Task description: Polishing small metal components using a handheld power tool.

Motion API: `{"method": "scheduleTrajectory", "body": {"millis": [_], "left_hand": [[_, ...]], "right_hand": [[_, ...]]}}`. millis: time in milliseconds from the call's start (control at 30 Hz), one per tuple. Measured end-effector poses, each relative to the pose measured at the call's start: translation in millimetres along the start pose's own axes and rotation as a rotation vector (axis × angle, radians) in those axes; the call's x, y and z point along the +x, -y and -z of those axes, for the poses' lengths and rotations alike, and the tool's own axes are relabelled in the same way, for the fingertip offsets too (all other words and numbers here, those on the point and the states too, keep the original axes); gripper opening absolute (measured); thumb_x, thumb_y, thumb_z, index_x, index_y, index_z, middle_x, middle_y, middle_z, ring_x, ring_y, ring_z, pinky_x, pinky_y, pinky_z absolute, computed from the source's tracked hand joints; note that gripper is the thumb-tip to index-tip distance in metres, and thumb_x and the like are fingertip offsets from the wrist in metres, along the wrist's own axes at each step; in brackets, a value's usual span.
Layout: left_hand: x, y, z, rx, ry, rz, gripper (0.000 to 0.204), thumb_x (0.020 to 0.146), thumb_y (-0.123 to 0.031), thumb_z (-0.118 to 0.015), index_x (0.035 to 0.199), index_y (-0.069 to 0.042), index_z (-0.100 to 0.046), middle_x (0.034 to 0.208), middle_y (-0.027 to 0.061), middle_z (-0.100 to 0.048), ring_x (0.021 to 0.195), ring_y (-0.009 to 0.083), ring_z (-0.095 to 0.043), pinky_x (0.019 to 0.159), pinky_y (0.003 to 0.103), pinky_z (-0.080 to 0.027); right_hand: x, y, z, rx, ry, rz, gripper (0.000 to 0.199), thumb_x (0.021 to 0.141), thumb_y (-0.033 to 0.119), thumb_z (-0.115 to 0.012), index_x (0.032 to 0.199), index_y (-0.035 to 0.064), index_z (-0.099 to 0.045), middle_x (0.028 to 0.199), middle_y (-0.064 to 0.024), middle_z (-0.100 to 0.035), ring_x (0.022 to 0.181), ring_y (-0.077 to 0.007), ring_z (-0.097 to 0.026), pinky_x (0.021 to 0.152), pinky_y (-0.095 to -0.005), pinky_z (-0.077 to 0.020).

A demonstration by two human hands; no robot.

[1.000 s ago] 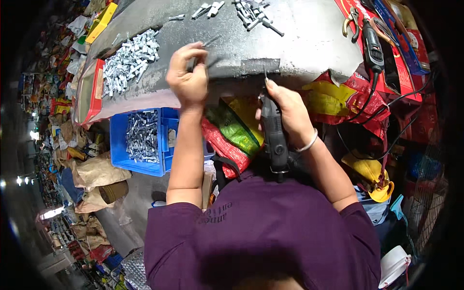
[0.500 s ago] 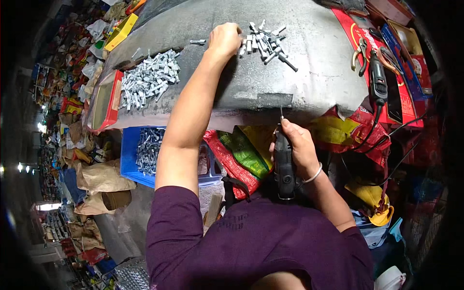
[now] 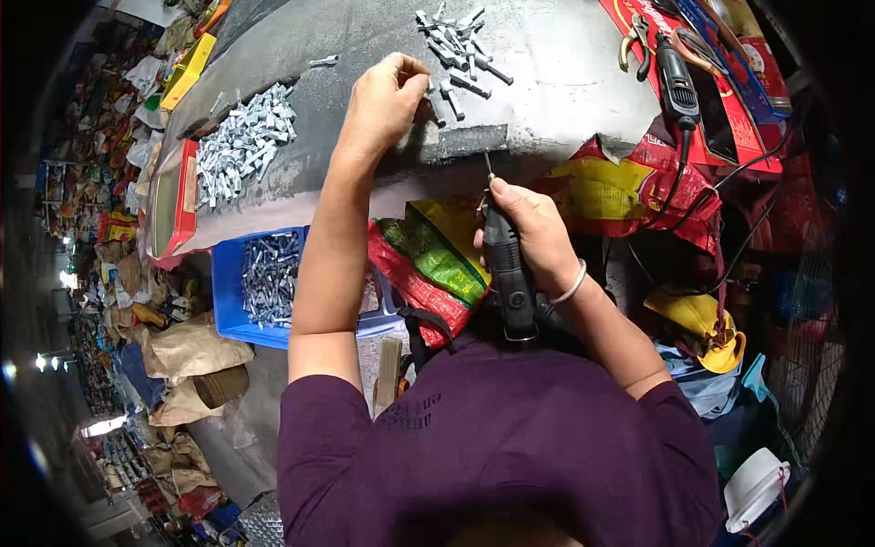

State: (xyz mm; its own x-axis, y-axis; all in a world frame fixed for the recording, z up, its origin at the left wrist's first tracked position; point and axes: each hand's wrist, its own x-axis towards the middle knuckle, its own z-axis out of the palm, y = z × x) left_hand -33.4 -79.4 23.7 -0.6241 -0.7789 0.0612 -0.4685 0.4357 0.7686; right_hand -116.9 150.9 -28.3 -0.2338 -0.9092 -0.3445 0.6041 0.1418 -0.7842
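My left hand (image 3: 381, 108) is over the grey work surface with its fingers pinched together. A small grey metal piece (image 3: 437, 110) shows at its fingertips, partly hidden by them. Just beyond lies a loose pile of similar bolt-like metal pieces (image 3: 460, 46), with another piece (image 3: 452, 99) on the near side. My right hand (image 3: 538, 232) is wrapped round a black rotary tool (image 3: 510, 273), held at the surface's near edge. Its thin bit (image 3: 488, 164) points away from me, beside a dark rectangular patch (image 3: 473, 140) on the edge.
A large heap of grey pieces (image 3: 244, 141) lies at left beside a red-rimmed box (image 3: 173, 201). Below the edge, a blue bin (image 3: 230, 301) holds more pieces. At right are pliers (image 3: 636, 46), a second corded rotary tool (image 3: 676, 82) and a black cord (image 3: 684, 173).
My left hand has drawn back from the loose pile toward the near edge and the tool's bit. My right hand still grips the rotary tool; the whole view has shifted somewhat.
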Motion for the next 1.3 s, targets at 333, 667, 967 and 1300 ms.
{"method": "scheduleTrajectory", "body": {"millis": [333, 667, 967, 1300], "left_hand": [[-62, 31, -37, -0.463, -0.512, -0.197, 0.013, 0.084, -0.003, -0.073, 0.096, 0.0, -0.07, 0.081, 0.0047, -0.072, 0.071, 0.0114, -0.065, 0.066, 0.025, -0.053], [-85, 20, -52, -0.506, -0.3, -0.259, 0.026, 0.082, 0.01, -0.075, 0.105, -0.001, -0.073, 0.099, 0.0087, -0.075, 0.085, 0.0155, -0.069, 0.081, 0.025, -0.055], [-78, 47, -56, -0.269, -0.375, -0.689, 0.024, 0.078, 0.009, -0.072, 0.098, -0.003, -0.076, 0.099, 0.0078, -0.077, 0.091, 0.0193, -0.071, 0.095, 0.035, -0.053], [-80, 45, -58, -0.292, -0.358, -0.661, 0.022, 0.078, 0.009, -0.071, 0.095, -0.003, -0.077, 0.099, 0.0064, -0.078, 0.098, 0.0229, -0.073, 0.104, 0.039, -0.05]], "right_hand": [[-1, -3, -2, -0.045, 0.005, 0.0, 0.036, 0.104, 0.037, -0.056, 0.091, 0.0046, -0.062, 0.065, -0.0105, -0.067, 0.045, -0.0158, -0.058, 0.043, -0.0254, -0.0459], [9, 3, -5, -0.064, -0.041, 0.001, 0.042, 0.106, 0.042, -0.052, 0.092, 0.0041, -0.062, 0.068, -0.0109, -0.068, 0.046, -0.0175, -0.059, 0.045, -0.0273, -0.048], [24, 4, -15, 0.043, 0.036, -0.123, 0.047, 0.106, 0.047, -0.05, 0.094, 0.0032, -0.062, 0.067, -0.0112, -0.067, 0.046, -0.021, -0.061, 0.044, -0.0302, -0.0489], [30, 6, -16, 0.093, 0.017, -0.159, 0.049, 0.105, 0.049, -0.05, 0.095, 0.0025, -0.062, 0.068, -0.0117, -0.067, 0.047, -0.0224, -0.062, 0.044, -0.0314, -0.0497]]}}
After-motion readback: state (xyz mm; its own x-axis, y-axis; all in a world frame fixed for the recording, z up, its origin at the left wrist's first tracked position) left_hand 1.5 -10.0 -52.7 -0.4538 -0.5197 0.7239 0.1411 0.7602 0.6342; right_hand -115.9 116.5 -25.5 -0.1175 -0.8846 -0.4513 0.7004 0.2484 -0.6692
